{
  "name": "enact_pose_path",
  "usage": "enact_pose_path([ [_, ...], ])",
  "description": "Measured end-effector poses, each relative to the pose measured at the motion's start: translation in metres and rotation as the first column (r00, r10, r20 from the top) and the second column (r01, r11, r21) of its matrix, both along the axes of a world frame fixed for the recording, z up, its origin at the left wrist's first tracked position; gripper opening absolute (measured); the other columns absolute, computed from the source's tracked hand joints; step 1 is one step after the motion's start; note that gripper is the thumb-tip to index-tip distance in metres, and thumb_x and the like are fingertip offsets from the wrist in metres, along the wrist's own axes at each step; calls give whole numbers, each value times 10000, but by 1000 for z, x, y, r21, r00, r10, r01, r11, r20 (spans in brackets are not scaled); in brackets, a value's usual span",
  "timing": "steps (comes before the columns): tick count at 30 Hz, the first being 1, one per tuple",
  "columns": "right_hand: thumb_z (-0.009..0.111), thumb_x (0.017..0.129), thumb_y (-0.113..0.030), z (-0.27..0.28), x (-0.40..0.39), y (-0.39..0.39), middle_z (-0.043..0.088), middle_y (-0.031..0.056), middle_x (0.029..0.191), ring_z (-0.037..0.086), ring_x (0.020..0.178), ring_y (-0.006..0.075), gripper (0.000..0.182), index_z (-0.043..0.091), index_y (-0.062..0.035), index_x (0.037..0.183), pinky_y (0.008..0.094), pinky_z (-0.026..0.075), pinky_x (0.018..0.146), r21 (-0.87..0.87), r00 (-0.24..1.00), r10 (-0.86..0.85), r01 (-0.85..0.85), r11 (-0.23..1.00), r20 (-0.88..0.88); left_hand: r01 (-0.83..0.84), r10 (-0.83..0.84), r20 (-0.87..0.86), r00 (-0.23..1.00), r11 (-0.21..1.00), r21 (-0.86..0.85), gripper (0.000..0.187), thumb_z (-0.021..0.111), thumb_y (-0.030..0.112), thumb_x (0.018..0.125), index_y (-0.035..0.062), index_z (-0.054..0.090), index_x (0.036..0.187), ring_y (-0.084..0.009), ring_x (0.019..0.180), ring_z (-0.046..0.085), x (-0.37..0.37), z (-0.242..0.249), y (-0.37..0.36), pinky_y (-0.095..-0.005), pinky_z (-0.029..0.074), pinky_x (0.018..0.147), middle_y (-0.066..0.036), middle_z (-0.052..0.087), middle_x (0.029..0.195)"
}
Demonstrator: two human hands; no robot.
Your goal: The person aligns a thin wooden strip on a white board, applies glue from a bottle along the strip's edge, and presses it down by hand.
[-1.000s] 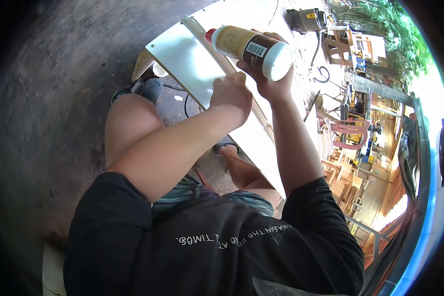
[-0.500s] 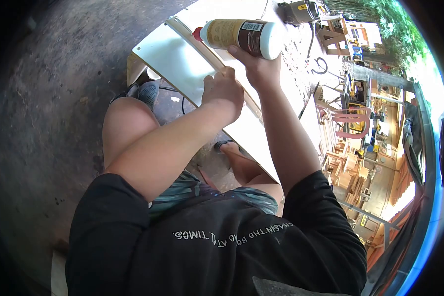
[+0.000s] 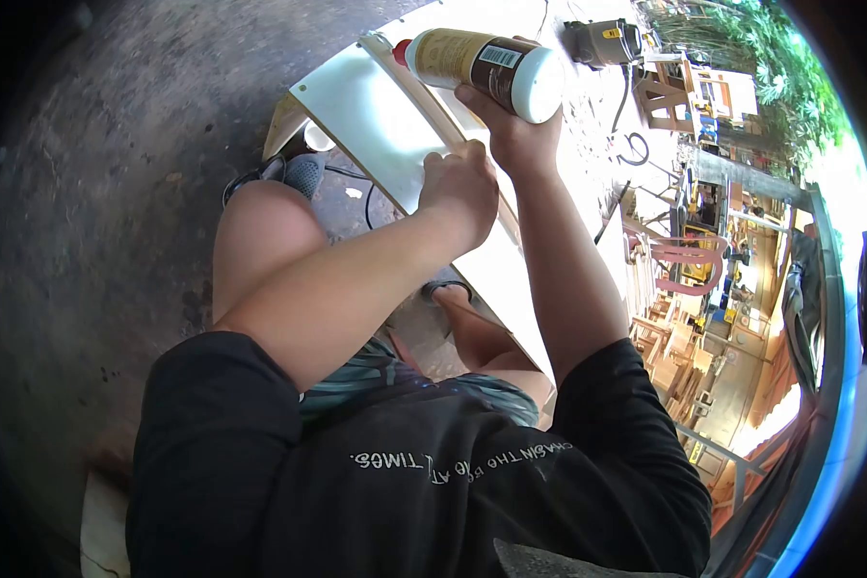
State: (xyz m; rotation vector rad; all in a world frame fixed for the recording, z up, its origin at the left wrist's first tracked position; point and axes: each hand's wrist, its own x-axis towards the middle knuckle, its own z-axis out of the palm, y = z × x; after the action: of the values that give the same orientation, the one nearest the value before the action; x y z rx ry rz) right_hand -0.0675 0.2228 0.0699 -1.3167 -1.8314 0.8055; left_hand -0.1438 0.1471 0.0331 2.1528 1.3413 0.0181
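Note:
My right hand (image 3: 525, 140) grips a white glue bottle (image 3: 491, 69) with a yellow and brown label. The bottle lies nearly sideways, its red cap (image 3: 401, 52) pointing left toward the far end of a narrow wooden strip (image 3: 411, 85). This strip runs lengthwise along a glossy white board (image 3: 361, 111) in front of me. My left hand (image 3: 460, 197) is closed, knuckles up, right at the strip and below the bottle. Its fingertips are curled out of sight, and I cannot tell what they hold.
Under the board's left side are a white round container (image 3: 318, 136) and dark cables (image 3: 356, 173) on the concrete floor (image 3: 144, 212). A dark shop vacuum (image 3: 602, 42) stands beyond the board. Wooden furniture pieces (image 3: 674, 352) and a reddish chair (image 3: 689, 262) are at the right.
The view has shifted, so the board and my left hand appear further right. The bottle has moved slightly up, its cap now nearer the strip's far end. Both hands stay closed.

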Motion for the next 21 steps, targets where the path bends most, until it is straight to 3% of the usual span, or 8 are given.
enact_pose_path([
  [8, 926, 778, -59, 9, 0, -4, 718, 111, 1178, 705, 1060, 179, 666, 582, -5, 1346, 324, 596, 934, -39, 998, -35, 37, 999, 59, -36, 36, 34, 999, 999, -1, 572, 624, 408, 1049, 1, 572, 1449, -264, 1226, 627, 1, -4, -1, -479, 428, 1057, -122, 499, 1438],
  [11, 972, 759, -152, -1, 15, -7, 738, 109, 1147, 720, 1041, 197, 672, 609, -31, 1311, 346, 601, 926, -17, 999, -29, 29, 999, -26, -53, 54, 49, 997, 998, -16, 588, 639, 403, 1041, -10, 562, 1451, -265, 1237, 622, 3, -4, 0, -473, 424, 1063, -130, 496, 1429],
  [14, 974, 763, -143, -1, 24, -13, 730, 111, 1151, 716, 1046, 196, 689, 592, -24, 1323, 345, 603, 926, -30, 998, -13, 11, 999, -67, -92, 93, 50, 994, 995, -26, 623, 656, 405, 1029, -19, 539, 1470, -271, 1247, 616, 8, -7, -1, -472, 418, 1073, -143, 488, 1437],
  [17, 913, 819, -47, 3, 30, -22, 696, 125, 1188, 699, 1072, 197, 664, 539, 9, 1365, 332, 603, 932, -23, 1000, 13, -13, 1000, 5, -53, 54, 37, 998, 998, -33, 674, 666, 408, 1020, -35, 500, 1500, -278, 1255, 613, 8, -7, -3, -472, 416, 1077, -153, 472, 1473],
  [21, 973, 762, -131, -2, 44, -25, 719, 102, 1183, 709, 1072, 191, 689, 592, -19, 1324, 349, 597, 942, 23, 998, 25, -24, 999, -60, -44, 43, -23, 999, 999, -24, 743, 675, 428, 1014, -51, 456, 1537, -279, 1293, 591, 10, -1, -7, -475, 408, 1094, -165, 444, 1530],
])
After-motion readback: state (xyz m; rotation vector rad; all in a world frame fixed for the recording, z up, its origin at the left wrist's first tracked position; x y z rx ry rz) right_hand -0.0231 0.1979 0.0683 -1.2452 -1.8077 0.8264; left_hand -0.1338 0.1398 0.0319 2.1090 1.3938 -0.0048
